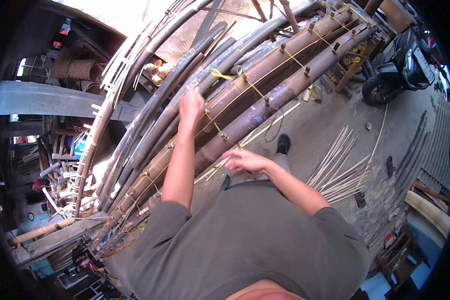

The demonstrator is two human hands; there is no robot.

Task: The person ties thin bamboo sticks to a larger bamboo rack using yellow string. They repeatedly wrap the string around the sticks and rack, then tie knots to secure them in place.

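1. Right hand (244, 161): nearest, just beside the near edge of the near bamboo pole (283, 95). Fingers loosely bent; whether the grip has anything pinched can't be made out. Likely kept low to work that side.
2. Near pole runs slantwise, from near left to far right, roughly parallel to the far bamboo pole (230, 99). Spacing presumably keeps a gap for the lashing.
3. Pegs (307, 71) stand out along both poles. Yellow cord (255, 88) crosses from one to the other beside them; pegs probably serve as stops against slipping.
4. Left hand (191, 104): farther out and left, past the far pole, above the dark poles (237, 49). Fingers curled; contents of this grip hidden. The reach perhaps gives it the opposite side from the right hand.
5. Yellow loop (221, 75): on the dark poles, just right of the left hand, seemingly parked within reach.
6. Pale strips (342, 165): fanned on the floor (335, 117), right, apparently clear of the poles.
7. Motorbike (405, 65): far right, beyond the work.
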